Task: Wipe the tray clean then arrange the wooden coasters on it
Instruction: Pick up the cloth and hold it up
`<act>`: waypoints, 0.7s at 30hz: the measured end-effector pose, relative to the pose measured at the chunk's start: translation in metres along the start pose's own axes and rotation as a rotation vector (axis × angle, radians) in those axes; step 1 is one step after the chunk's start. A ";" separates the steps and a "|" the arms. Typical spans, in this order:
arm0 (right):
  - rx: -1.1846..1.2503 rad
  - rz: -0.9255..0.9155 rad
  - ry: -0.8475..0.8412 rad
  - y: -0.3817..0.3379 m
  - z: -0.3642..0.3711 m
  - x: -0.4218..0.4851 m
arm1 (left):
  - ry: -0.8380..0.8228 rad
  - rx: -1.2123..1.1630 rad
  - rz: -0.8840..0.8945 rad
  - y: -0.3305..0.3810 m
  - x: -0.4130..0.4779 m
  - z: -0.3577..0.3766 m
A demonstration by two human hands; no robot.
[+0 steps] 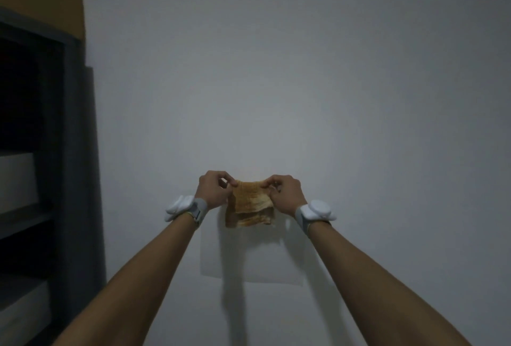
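My left hand (pixel 214 189) and right hand (pixel 284 193) each pinch a top corner of the hanging tan cloth (pixel 250 204)

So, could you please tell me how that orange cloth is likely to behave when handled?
Probably floppy: the cloth sags in folds below the left hand and right hand. Likely light, since fingertip pinches hold it. Its ribbed weave probably resists slipping.

I see a dark shelf unit (pixel 41 152) blocking the left side; the pale surface (pixel 359 96) ahead and right lies open.
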State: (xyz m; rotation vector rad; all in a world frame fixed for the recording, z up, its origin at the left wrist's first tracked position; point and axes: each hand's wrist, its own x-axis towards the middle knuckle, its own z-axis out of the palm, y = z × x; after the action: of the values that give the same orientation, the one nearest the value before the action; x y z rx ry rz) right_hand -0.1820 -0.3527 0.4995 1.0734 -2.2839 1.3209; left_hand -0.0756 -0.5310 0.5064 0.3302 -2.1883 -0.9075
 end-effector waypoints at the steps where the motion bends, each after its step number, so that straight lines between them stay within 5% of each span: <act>1: -0.010 0.008 0.017 0.001 0.006 0.002 | 0.014 -0.008 -0.002 -0.005 0.002 0.003; 8: -0.104 0.085 0.155 0.006 0.033 0.003 | 0.028 -0.035 -0.044 -0.020 0.001 0.020; 21: 0.055 0.340 0.099 0.016 0.046 -0.020 | -0.132 -0.351 -0.340 -0.025 -0.023 0.051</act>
State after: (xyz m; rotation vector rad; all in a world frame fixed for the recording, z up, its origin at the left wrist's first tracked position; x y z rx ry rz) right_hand -0.1747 -0.3773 0.4532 0.6346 -2.4427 1.5297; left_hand -0.0969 -0.5128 0.4523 0.4899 -2.0708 -1.5138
